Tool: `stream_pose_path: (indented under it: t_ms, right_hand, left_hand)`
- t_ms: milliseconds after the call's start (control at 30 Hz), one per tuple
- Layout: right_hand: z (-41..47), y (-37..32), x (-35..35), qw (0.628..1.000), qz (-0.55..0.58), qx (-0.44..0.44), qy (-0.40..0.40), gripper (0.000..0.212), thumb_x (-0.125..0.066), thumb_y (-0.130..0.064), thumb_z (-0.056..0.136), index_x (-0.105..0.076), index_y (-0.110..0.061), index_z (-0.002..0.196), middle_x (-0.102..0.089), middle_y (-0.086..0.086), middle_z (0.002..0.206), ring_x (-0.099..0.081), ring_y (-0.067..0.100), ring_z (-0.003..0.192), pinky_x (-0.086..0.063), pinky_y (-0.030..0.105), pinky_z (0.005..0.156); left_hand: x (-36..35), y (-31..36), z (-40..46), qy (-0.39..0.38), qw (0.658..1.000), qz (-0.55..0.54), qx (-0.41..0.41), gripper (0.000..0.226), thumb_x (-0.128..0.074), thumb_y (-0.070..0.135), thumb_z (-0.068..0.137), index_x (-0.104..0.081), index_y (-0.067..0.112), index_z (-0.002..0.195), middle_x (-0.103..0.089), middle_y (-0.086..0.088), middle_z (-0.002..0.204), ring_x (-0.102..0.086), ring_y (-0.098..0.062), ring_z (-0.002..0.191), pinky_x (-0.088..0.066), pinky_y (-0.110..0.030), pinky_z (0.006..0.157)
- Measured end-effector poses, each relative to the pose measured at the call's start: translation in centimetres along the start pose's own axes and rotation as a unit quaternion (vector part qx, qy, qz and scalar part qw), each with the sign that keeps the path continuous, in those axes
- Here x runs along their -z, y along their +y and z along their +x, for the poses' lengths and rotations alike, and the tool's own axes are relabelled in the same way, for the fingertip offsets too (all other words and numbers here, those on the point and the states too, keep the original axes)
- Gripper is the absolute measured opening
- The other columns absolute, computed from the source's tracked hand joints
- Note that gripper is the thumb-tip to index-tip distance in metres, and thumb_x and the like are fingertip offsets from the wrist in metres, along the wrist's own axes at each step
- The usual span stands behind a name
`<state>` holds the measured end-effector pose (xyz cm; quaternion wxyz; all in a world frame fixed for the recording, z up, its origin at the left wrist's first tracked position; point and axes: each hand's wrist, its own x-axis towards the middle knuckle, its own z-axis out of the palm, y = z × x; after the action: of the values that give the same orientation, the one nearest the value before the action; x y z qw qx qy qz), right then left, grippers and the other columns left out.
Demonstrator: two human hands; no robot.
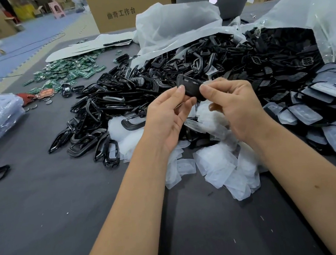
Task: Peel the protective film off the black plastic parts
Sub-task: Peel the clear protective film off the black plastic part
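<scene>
With the left hand [169, 115] and right hand [235, 104] both pinching the part [190, 87], lift the film by its edge, peeling slowly.

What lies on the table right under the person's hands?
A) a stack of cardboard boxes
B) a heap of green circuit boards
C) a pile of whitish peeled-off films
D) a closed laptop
C: the pile of whitish films lies directly below the left hand and right hand, which hold a black part; the green circuit boards lie far off to the left.
</scene>
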<state>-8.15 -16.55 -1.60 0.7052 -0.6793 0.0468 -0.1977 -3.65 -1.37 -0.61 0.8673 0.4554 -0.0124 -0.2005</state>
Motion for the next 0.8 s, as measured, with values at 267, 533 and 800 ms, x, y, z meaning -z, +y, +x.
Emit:
stream_pose_path:
  t_ms: [267,533,800]
  right_hand:
    - [-0.08,-0.43,0.33,0.984,0.134,-0.092,-0.072,0.016,-0.064,-0.012,0.099,-0.079,-0.011,0.104,-0.077,0.008,0.101,-0.070,0.018,0.090,-0.055,0.026,0.070]
    - [0.04,-0.39,0.73,0.978,0.178,-0.069,-0.082,0.031,-0.072,-0.002,0.084,-0.074,-0.008,0.114,-0.079,0.010,0.098,-0.075,0.020,0.087,-0.059,0.026,0.075]
    - [-0.06,-0.15,0.37,0.984,0.152,-0.059,-0.076,0.027,-0.078,-0.001,0.078,-0.075,-0.008,0.104,-0.079,0.010,0.093,-0.076,0.021,0.083,-0.059,0.026,0.071]
  left_hand:
    - [-0.20,-0.19,0.05,0.015,0.999,0.018,-0.027,0.012,-0.065,0.008,0.099,-0.071,0.002,0.091,-0.068,-0.006,0.073,-0.065,-0.010,0.062,-0.055,-0.016,0.060]
    - [-0.62,-0.33,-0.14,0.035,0.999,0.012,-0.028,0.011,-0.064,0.010,0.101,-0.068,0.000,0.100,-0.062,-0.008,0.078,-0.060,-0.009,0.058,-0.053,-0.015,0.057]
    - [-0.44,-0.83,-0.15,0.037,0.994,0.072,-0.073,0.016,-0.063,0.012,0.102,-0.070,0.009,0.087,-0.067,-0.001,0.073,-0.060,-0.008,0.065,-0.054,-0.019,0.064]
